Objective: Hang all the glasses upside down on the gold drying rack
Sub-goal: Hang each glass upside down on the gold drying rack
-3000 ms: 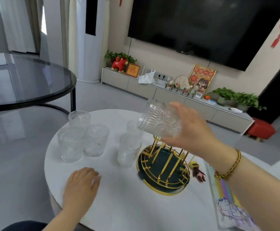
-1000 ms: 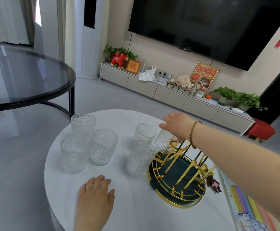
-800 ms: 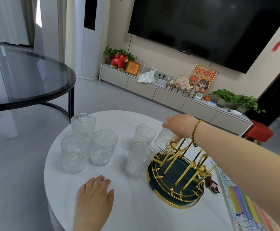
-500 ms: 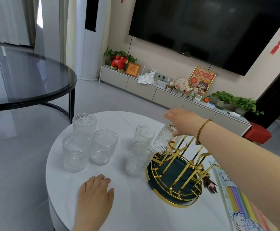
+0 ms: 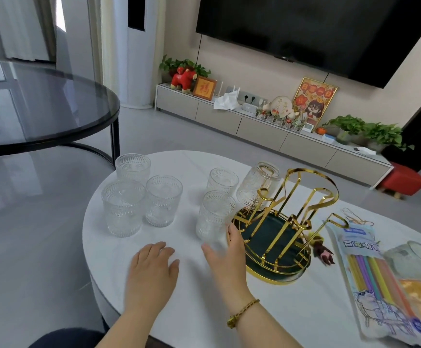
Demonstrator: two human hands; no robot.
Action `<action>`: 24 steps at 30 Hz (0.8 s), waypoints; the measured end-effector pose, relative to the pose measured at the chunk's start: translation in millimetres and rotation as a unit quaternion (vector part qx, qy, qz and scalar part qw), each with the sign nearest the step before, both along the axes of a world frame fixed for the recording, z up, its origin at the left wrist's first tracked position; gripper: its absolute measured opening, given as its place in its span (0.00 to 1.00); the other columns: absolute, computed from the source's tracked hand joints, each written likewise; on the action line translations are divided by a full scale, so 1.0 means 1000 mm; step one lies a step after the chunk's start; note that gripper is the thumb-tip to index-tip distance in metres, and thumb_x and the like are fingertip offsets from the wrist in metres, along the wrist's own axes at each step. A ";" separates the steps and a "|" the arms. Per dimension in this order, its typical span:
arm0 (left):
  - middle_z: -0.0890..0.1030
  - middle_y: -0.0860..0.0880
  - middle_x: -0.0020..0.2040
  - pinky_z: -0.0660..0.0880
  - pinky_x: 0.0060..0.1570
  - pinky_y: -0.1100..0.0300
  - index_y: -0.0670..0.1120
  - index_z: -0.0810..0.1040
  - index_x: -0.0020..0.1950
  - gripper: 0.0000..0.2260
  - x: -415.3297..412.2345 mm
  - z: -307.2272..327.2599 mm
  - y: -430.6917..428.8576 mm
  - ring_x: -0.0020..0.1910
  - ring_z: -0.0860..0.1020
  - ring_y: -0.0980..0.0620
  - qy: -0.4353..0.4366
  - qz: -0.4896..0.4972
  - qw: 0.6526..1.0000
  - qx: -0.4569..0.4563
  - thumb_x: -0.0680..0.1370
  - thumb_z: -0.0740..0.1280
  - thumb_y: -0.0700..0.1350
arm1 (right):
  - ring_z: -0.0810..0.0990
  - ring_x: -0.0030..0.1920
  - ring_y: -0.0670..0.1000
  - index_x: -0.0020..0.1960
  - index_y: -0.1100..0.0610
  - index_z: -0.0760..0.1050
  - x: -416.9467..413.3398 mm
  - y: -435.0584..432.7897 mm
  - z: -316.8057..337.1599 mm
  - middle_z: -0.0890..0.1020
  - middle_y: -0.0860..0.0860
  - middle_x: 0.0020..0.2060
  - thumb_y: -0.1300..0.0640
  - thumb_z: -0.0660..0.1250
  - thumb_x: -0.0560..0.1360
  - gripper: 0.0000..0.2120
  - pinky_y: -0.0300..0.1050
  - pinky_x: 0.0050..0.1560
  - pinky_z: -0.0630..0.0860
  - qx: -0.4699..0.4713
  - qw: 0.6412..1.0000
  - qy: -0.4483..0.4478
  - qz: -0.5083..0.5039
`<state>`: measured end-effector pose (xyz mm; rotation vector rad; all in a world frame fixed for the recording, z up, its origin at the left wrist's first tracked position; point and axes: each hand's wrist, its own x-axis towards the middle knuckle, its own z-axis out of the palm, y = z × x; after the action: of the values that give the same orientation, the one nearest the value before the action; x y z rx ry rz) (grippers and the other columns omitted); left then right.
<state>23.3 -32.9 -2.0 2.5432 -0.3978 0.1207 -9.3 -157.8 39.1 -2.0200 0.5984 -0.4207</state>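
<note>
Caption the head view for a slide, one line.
One glass hangs inverted on the gold drying rack; right hand reaches for the nearest upright glass.

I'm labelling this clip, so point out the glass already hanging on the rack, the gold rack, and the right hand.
hanging glass [image 5: 257, 187], head view, patterned side wall
gold rack [image 5: 274, 268], head view, front rim of base
right hand [image 5: 225, 257], head view, back of hand

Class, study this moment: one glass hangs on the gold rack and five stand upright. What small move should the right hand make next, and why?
Probably close the right hand around the nearest upright glass. Its spread fingers are at that glass's base, not gripping yet. One hung glass is already inverted on the gold rack, whose other prongs look free, and the left hand lies flat on the table.
</note>
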 end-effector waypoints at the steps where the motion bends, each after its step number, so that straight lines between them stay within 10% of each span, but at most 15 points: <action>1: 0.81 0.41 0.54 0.71 0.58 0.43 0.40 0.80 0.50 0.10 0.000 0.001 0.000 0.57 0.76 0.39 0.003 0.003 1.000 0.003 0.70 0.71 0.41 | 0.61 0.69 0.51 0.69 0.53 0.55 0.006 0.000 -0.004 0.64 0.50 0.69 0.55 0.71 0.67 0.37 0.45 0.68 0.61 0.002 1.000 0.001 -0.007; 12: 0.84 0.43 0.42 0.79 0.44 0.47 0.43 0.81 0.40 0.08 0.002 0.003 -0.004 0.42 0.82 0.40 -0.073 -0.008 0.995 0.062 0.64 0.72 0.46 | 0.60 0.71 0.52 0.71 0.54 0.50 0.054 0.003 -0.031 0.61 0.52 0.71 0.62 0.74 0.63 0.46 0.50 0.71 0.59 0.118 0.984 -0.111 -0.081; 17: 0.84 0.46 0.41 0.61 0.48 0.54 0.45 0.81 0.40 0.18 0.003 0.003 -0.004 0.41 0.83 0.43 -0.080 -0.001 0.993 0.088 0.67 0.54 0.51 | 0.69 0.60 0.47 0.64 0.55 0.60 0.066 0.000 -0.035 0.71 0.49 0.59 0.62 0.74 0.63 0.35 0.34 0.57 0.65 0.095 0.982 -0.118 -0.110; 21: 0.85 0.45 0.42 0.70 0.49 0.56 0.44 0.81 0.41 0.17 0.003 0.006 -0.004 0.42 0.83 0.43 -0.062 -0.019 0.993 0.098 0.68 0.55 0.50 | 0.69 0.48 0.42 0.54 0.46 0.61 0.062 -0.001 -0.033 0.68 0.42 0.48 0.62 0.74 0.62 0.30 0.17 0.40 0.63 0.089 0.982 -0.137 -0.097; 24: 0.84 0.43 0.45 0.78 0.46 0.46 0.43 0.81 0.44 0.10 0.002 0.006 -0.004 0.46 0.82 0.40 -0.033 -0.016 0.996 0.077 0.69 0.66 0.47 | 0.69 0.50 0.40 0.55 0.43 0.60 0.049 0.000 -0.027 0.70 0.41 0.50 0.60 0.74 0.61 0.31 0.22 0.45 0.67 0.085 0.985 -0.138 -0.060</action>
<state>25.6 -37.3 4.0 2.6892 -0.4900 0.1673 40.1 -157.5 12.2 -1.7310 0.5651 -0.6852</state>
